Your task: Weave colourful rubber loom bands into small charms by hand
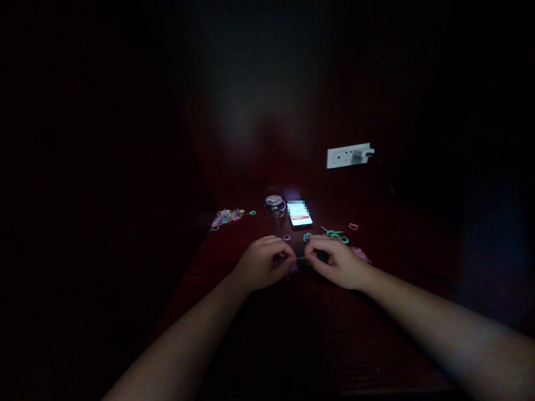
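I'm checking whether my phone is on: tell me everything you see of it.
The phone lies face up on the dark red table, just right of the jar. A dark edge borders its lit, whitish screen; the upper part is pixelated, with a red strip below. The left hand and right hand are clear of it.

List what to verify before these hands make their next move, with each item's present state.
1. Left hand and right hand in view: ok
2. Teal strand between both sets of fingertips: ok
3. Strand held firmly at both ends: cannot tell
4. Phone lit, apart from the hands: ok
5. Jar fully sealed: cannot tell
6. Enough light on the fingertips for close checking: not ok, dim
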The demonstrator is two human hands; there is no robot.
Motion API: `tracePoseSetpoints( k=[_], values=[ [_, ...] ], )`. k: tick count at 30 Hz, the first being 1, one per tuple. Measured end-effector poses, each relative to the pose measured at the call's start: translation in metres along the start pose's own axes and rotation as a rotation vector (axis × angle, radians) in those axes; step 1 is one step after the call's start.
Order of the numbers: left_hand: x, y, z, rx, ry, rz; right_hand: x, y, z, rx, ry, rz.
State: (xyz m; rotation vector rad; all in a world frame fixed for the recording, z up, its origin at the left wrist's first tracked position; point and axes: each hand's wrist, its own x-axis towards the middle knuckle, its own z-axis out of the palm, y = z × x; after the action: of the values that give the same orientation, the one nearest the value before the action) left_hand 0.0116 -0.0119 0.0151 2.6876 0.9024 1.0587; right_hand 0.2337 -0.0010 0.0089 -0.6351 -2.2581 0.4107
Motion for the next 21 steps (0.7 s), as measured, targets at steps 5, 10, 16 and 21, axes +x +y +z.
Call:
tracePoseSetpoints(
  k=[5, 10, 16, 21],
  values=[
    [-0.0004, -0.0004, 0.0003, 0.001, 0.007, 0.003, 0.0007, 0.0001, -0.0001, 0.02, 0.013, 0.004],
    [-0.0006, -0.0013, 0.001, -0.004, 0.005, 0.009, 0.0006, -0.0015, -0.0004, 0.027, 0.002, 0.005],
    [-0.0002, -0.0006, 0.0006, -0.001, 0.008, 0.013, 0.0003, -0.0012, 0.0003, 0.034, 0.005, 0.024],
    [-0.0001, 0.0, 0.0002, 0.0, 0.01, 0.009, -0.0008, -0.0007, 0.0009, 0.032, 0.007, 0.023]
  ],
)
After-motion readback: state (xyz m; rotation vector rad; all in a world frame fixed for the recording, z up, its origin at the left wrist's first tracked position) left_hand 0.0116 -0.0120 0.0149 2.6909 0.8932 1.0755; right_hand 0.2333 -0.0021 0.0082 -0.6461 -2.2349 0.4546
